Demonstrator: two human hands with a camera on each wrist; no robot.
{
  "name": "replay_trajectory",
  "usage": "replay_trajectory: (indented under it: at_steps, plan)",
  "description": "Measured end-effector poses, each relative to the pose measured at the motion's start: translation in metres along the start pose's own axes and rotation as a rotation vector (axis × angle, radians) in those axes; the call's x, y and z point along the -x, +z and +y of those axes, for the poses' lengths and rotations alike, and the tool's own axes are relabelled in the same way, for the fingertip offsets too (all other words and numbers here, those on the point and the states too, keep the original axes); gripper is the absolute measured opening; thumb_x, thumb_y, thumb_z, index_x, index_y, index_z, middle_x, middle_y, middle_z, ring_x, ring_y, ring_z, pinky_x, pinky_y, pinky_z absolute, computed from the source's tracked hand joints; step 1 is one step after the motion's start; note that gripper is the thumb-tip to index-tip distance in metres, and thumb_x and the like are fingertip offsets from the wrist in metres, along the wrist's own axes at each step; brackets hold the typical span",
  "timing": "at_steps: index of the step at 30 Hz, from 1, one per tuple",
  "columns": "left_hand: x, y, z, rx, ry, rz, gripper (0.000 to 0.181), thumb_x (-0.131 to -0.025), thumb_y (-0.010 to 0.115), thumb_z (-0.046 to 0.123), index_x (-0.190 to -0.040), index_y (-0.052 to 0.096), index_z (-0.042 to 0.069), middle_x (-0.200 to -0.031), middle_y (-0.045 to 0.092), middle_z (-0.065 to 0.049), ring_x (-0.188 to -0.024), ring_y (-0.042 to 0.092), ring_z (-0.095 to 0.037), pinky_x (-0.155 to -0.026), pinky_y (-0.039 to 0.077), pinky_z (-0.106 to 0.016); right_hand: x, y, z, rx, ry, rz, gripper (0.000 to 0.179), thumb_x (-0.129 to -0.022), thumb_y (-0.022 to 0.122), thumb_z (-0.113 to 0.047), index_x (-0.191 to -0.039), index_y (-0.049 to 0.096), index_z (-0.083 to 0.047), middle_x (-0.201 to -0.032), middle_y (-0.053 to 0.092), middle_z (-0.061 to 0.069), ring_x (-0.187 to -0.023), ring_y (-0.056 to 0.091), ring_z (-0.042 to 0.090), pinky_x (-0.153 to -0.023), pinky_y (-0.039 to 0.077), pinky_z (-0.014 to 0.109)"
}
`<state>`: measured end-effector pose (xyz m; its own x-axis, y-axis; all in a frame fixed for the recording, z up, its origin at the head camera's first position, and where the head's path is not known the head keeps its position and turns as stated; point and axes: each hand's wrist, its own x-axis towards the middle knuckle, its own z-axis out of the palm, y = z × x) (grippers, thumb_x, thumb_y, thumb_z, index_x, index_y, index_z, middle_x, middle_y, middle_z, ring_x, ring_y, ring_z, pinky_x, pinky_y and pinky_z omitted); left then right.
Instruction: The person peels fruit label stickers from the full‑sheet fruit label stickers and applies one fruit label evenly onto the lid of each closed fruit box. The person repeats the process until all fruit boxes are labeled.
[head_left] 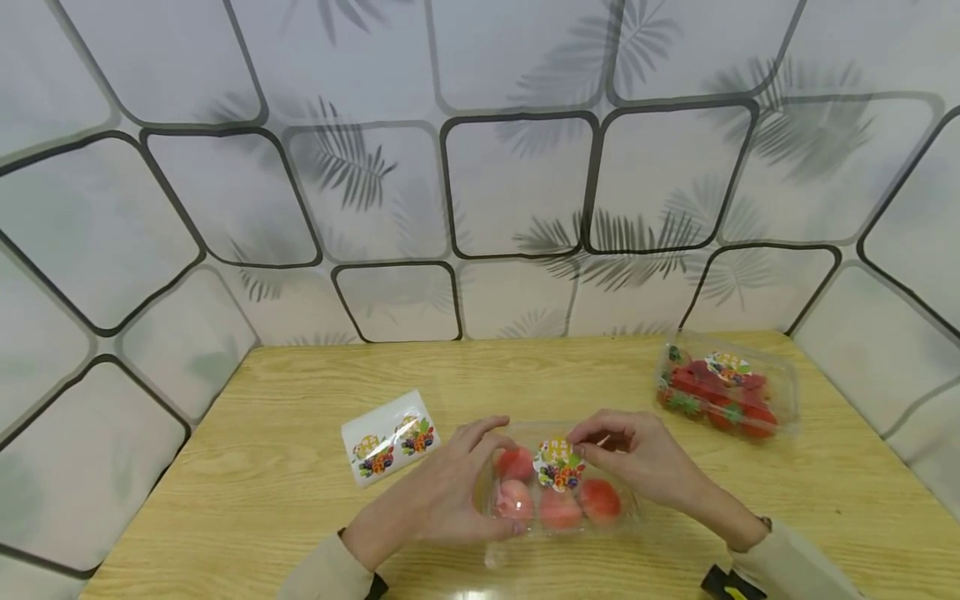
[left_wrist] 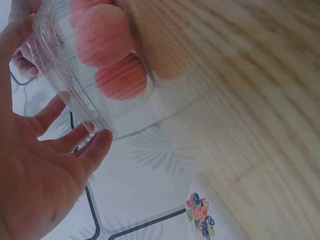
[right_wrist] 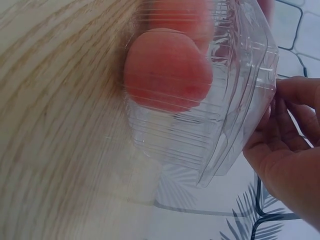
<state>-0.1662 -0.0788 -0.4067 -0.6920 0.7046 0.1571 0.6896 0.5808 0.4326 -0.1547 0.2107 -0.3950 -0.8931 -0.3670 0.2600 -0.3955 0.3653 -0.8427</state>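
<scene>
A clear plastic clamshell box (head_left: 517, 521) of peaches (head_left: 561, 508) lies on the table in front of me, its lid closed. My left hand (head_left: 442, 492) grips its left end, thumb along the near side and fingers at the far side. The left wrist view shows those fingertips (left_wrist: 102, 142) against the edge of the box. A round fruit-print sticker (head_left: 557, 467) sits at the lid's top. Thumb and forefinger of my right hand (head_left: 637, 458) pinch the sticker's right edge. In the right wrist view the box hides part of these fingertips.
To the left lies a white sticker sheet (head_left: 392, 437) bearing two fruit-print stickers. At the back right stands another clear box (head_left: 780, 392), with strawberries (head_left: 757, 419) inside and a sticker on its lid. A patterned cloth wall (head_left: 517, 187) encloses the wooden table (head_left: 285, 417).
</scene>
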Motion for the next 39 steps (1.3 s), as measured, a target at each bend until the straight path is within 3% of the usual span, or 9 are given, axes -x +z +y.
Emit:
replay_trajectory:
  at_steps: [23,39]
  plan:
    - [-0.001,0.001,-0.001,0.021,0.008,0.016,0.073,-0.081,0.077,0.063,-0.138,0.049,0.027,-0.162,0.034,0.000,-0.145,0.043,-0.025,-0.104,0.052,-0.050,0.003,0.008,-0.002,0.135,-0.308,0.073,0.026,-0.085,0.078,0.005,-0.094,0.075,-0.019,-0.090,0.075,-0.004,-0.075,0.067,0.003,-0.062,0.057,0.024]
    - [-0.001,0.001,-0.002,0.039,0.005,0.011,0.074,-0.080,0.078,0.061,-0.138,0.048,0.026,-0.163,0.033,-0.001,-0.147,0.041,-0.026,-0.106,0.052,-0.050,0.006,0.012,-0.004,0.172,-0.347,0.073,0.027,-0.084,0.079,0.004,-0.096,0.076,-0.020,-0.090,0.075,-0.005,-0.075,0.065,0.000,-0.061,0.055,0.021]
